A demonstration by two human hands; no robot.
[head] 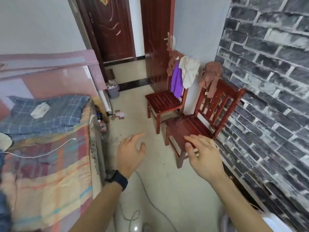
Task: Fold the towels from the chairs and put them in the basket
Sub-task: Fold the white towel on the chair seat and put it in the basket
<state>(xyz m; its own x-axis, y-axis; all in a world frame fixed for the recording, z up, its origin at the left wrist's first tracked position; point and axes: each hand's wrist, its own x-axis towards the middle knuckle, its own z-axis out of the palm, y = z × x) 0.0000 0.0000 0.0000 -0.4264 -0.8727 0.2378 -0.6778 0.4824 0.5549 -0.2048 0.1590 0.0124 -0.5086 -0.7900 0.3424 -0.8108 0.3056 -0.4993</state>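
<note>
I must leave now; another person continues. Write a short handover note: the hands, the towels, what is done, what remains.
Left hand: open, empty.
Right hand: open, empty, held out toward the near chair.
Towels: reddish towel on the back of the near chair; brown towel, purple towel and white towel on the back of the far chair.
Done: nothing; no towel is taken or folded.
Left: fold all four, put them in the basket, which is not plainly in view.

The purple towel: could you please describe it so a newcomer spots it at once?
Beside the door stands the farther chair. The purple towel hangs from its backrest, between a brown towel and a white towel; only it is vivid.
</note>
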